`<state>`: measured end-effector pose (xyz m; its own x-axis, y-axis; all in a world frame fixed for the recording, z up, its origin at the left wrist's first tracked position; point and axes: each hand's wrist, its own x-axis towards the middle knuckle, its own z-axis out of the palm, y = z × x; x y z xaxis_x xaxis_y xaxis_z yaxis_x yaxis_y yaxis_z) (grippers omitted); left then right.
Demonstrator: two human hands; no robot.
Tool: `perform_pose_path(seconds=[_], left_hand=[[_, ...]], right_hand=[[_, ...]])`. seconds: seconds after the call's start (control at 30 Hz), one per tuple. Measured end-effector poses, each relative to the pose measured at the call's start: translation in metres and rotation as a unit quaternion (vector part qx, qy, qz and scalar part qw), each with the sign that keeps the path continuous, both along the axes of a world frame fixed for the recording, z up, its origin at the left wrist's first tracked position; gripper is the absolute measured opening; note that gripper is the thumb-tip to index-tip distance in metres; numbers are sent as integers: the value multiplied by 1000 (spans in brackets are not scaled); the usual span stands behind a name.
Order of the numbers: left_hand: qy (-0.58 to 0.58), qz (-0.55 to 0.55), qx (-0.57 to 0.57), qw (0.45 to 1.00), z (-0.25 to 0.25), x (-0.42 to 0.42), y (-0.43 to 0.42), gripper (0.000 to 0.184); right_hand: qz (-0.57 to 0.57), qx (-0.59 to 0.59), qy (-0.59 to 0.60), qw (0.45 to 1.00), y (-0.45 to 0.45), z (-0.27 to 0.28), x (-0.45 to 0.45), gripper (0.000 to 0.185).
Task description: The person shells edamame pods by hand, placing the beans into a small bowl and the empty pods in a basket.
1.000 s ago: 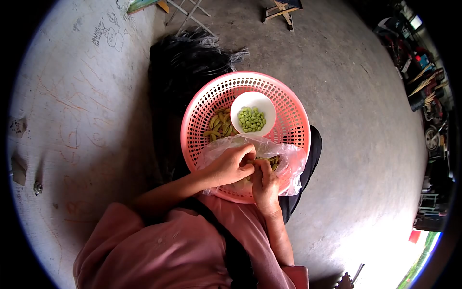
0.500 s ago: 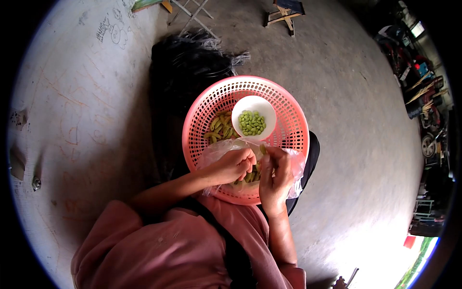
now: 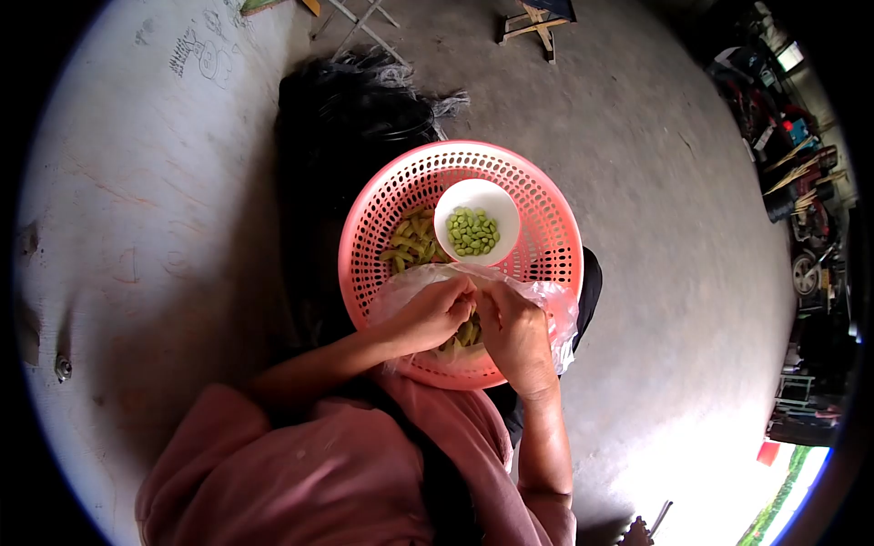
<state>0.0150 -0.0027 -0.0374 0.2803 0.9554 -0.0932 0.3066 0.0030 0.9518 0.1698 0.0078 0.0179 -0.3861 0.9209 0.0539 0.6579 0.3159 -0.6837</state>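
Observation:
My left hand (image 3: 432, 314) is closed, its fingertips pinched above a clear plastic bag (image 3: 391, 296). Against those fingertips meets my right hand (image 3: 517, 335), also closed, where half a second ago a green bean pod stuck up from its fingers; the fingers now hide the pod. Inside the bag, bean pods (image 3: 466, 335) show below and between the hands. A pink perforated basket (image 3: 353, 246) rests on my lap and holds the bag. In its far part sits a white bowl (image 3: 503, 202) with several shelled green beans (image 3: 472, 231). More pods (image 3: 411, 238) lie left of the bowl.
A dark bundle of plastic (image 3: 355, 118) lies on the floor beyond the basket, beside a pale marked wall (image 3: 137, 227). Folding stools (image 3: 537, 23) stand farther off. Along the right, clutter (image 3: 806, 191) lines the concrete floor (image 3: 674, 246).
My right hand has turned inward and moved left until its fingertips meet my left hand's. The pod in it has gone out of sight. The view has shifted slightly.

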Motion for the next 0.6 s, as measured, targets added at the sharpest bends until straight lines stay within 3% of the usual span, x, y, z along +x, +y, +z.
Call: perform_pose_path(seconds=[0.07,0.17,0.2,0.3,0.5,0.6], left_hand=[[-34,49,95,994,-15,2,0,5],[-78,20,35,996,-9,0,1,2],[-89,1,2,996,-10,0,0,3],[-131,-11,-67,989,0,2,-4,4],[-202,-18,-101,974,33,4,1,8],[-167,-18,41,985,59,9,23,10]], right_hand=[[23,-37,-112,993,-5,-19,14,8],[40,51,-198,978,-15,-60,11,10],[38,7,-242,970,-18,-61,3,16],[103,61,-316,941,-25,-80,-2,10],[59,52,-156,985,-29,-75,1,18],[42,34,-115,992,-28,-72,-1,23]])
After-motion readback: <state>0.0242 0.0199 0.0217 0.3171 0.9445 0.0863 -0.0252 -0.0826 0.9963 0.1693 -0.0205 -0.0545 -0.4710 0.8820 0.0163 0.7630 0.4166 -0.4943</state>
